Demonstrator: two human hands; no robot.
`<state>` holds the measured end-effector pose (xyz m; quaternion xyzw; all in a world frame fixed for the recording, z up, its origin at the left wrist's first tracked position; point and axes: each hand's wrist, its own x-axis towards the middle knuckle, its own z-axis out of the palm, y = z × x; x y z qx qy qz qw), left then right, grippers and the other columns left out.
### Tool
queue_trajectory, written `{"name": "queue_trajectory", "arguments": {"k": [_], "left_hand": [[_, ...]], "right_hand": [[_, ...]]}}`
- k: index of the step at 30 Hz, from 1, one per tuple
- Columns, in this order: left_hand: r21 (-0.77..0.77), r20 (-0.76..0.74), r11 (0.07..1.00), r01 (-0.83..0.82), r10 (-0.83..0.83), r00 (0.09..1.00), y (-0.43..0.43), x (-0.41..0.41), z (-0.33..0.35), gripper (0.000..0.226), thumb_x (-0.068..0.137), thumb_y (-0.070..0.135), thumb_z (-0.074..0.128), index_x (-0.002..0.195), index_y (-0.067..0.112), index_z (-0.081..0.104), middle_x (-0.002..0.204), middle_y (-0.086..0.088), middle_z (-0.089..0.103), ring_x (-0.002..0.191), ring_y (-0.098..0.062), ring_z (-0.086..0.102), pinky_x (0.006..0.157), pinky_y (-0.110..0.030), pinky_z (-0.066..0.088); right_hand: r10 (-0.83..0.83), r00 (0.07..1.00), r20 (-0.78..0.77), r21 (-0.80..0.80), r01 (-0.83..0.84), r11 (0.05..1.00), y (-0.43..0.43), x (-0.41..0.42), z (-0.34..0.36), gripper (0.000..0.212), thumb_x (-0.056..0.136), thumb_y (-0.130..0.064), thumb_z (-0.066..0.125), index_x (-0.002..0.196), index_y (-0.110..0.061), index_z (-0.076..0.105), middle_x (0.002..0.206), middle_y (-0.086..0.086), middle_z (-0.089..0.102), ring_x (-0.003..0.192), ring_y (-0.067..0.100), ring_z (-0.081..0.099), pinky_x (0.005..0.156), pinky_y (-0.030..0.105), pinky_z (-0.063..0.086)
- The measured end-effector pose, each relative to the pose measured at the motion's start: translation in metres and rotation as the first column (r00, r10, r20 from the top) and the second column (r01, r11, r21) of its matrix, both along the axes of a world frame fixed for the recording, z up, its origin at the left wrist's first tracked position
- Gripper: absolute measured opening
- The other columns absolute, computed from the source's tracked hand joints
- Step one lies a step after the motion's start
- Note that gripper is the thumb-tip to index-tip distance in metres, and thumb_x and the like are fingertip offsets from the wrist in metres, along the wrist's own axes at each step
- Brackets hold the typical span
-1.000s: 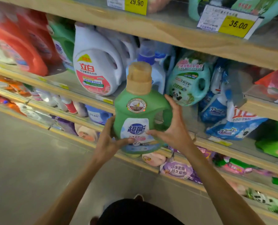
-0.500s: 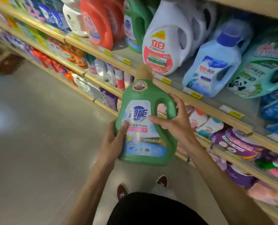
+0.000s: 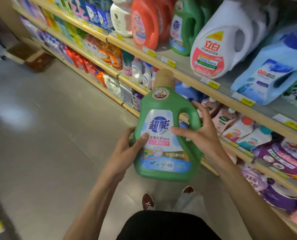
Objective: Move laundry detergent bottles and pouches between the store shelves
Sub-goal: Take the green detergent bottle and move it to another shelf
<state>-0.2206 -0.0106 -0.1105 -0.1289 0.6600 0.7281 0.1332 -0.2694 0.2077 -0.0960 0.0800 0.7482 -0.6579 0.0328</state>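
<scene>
A green detergent bottle (image 3: 166, 135) with a tan cap and a blue-and-white label is held upright in front of me, off the shelves, over the aisle floor. My left hand (image 3: 128, 149) grips its left side, thumb on the label. My right hand (image 3: 201, 134) holds its handle side, thumb across the front. On the shelf (image 3: 184, 73) above and to the right stand a white bottle (image 3: 231, 37), a light blue bottle (image 3: 272, 68), a second green bottle (image 3: 186, 26) and a red bottle (image 3: 146, 21).
Lower shelves on the right hold purple pouches (image 3: 286, 156), pink and white pouches (image 3: 238, 125) and small bottles (image 3: 144, 73). The grey aisle floor (image 3: 40, 135) spreads to the left. A cardboard box (image 3: 38, 61) sits far down the aisle. My shoes (image 3: 147, 201) show below.
The green bottle has come away from the shelf and down toward my body, both hands still on it. My view has swung left and down along the aisle.
</scene>
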Motion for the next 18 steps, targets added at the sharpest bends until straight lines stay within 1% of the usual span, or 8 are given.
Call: {"name": "queue_trajectory", "arguments": {"k": [3,6,9,11,12,15,16,18], "left_hand": [[-0.01,0.002,1.0,0.007,-0.007,1.0,-0.012,-0.01,0.002,0.047,0.085,0.039,0.067,0.125,0.019,0.055,0.103,-0.012,0.077,0.093,-0.031,0.076,0.08,-0.042,0.063],[-0.021,0.0,1.0,0.011,-0.011,1.0,-0.021,-0.03,0.004,0.05,0.079,0.043,0.07,0.121,0.021,0.057,0.106,-0.018,0.075,0.094,-0.035,0.075,0.084,-0.047,0.062],[-0.032,0.015,0.999,0.039,-0.039,0.999,-0.026,-0.06,0.007,0.05,0.076,0.045,0.072,0.118,0.022,0.058,0.106,-0.018,0.074,0.093,-0.034,0.075,0.081,-0.044,0.063],[-0.046,0.016,0.996,0.078,-0.077,0.997,-0.03,-0.086,0.007,0.049,0.076,0.046,0.072,0.118,0.024,0.059,0.107,-0.016,0.074,0.091,-0.03,0.076,0.079,-0.041,0.063],[-0.052,0.017,0.994,0.096,-0.095,0.995,-0.032,-0.1,0.006,0.048,0.078,0.046,0.073,0.118,0.024,0.059,0.108,-0.016,0.074,0.091,-0.029,0.076,0.077,-0.039,0.063],[-0.078,0.033,0.988,0.135,-0.133,0.991,-0.037,-0.148,0.006,0.042,0.088,0.038,0.071,0.123,0.019,0.056,0.108,-0.016,0.073,0.088,-0.026,0.077,0.07,-0.031,0.062],[-0.092,0.043,0.985,0.146,-0.142,0.989,-0.04,-0.162,0.006,0.041,0.09,0.037,0.07,0.123,0.019,0.056,0.108,-0.016,0.073,0.087,-0.026,0.077,0.07,-0.031,0.062],[-0.108,0.069,0.98,0.167,-0.161,0.985,-0.047,-0.192,0.006,0.039,0.09,0.036,0.071,0.122,0.021,0.055,0.108,-0.016,0.074,0.089,-0.028,0.077,0.075,-0.035,0.063]], "right_hand": [[-0.015,1.0,-0.003,0.012,0.015,1.0,-0.011,-0.004,0.005,0.097,0.057,-0.013,0.095,0.14,-0.028,0.046,0.112,-0.025,0.066,0.104,-0.01,0.063,0.097,0.034,0.055],[-0.024,1.0,-0.002,0.005,0.024,1.0,-0.017,-0.018,0.007,0.096,0.057,-0.015,0.095,0.138,-0.031,0.046,0.114,-0.019,0.068,0.105,-0.001,0.066,0.095,0.038,0.056],[-0.047,0.999,-0.021,0.003,0.047,0.999,-0.02,-0.041,0.01,0.097,0.057,-0.017,0.096,0.139,-0.031,0.045,0.121,-0.012,0.067,0.109,0.006,0.067,0.093,0.037,0.057],[-0.069,0.997,-0.038,-0.006,0.069,0.998,-0.022,-0.061,0.01,0.097,0.057,-0.014,0.095,0.14,-0.026,0.046,0.12,-0.01,0.068,0.106,0.005,0.068,0.091,0.033,0.058],[-0.084,0.995,-0.047,-0.011,0.084,0.996,-0.023,-0.072,0.008,0.097,0.057,-0.013,0.094,0.14,-0.024,0.046,0.12,-0.01,0.068,0.105,0.004,0.068,0.091,0.033,0.058],[-0.11,0.993,-0.047,-0.029,0.109,0.994,-0.025,-0.111,0.004,0.097,0.057,-0.015,0.095,0.14,-0.026,0.044,0.122,-0.01,0.068,0.107,0.006,0.068,0.095,0.042,0.056],[-0.104,0.994,-0.043,-0.029,0.103,0.994,-0.027,-0.125,0.002,0.097,0.057,-0.017,0.096,0.139,-0.028,0.045,0.123,-0.01,0.068,0.108,0.007,0.068,0.095,0.044,0.056],[-0.11,0.993,-0.047,-0.016,0.109,0.994,-0.033,-0.154,-0.001,0.096,0.055,-0.02,0.096,0.137,-0.03,0.046,0.124,-0.009,0.067,0.11,0.008,0.067,0.095,0.045,0.056]]}}
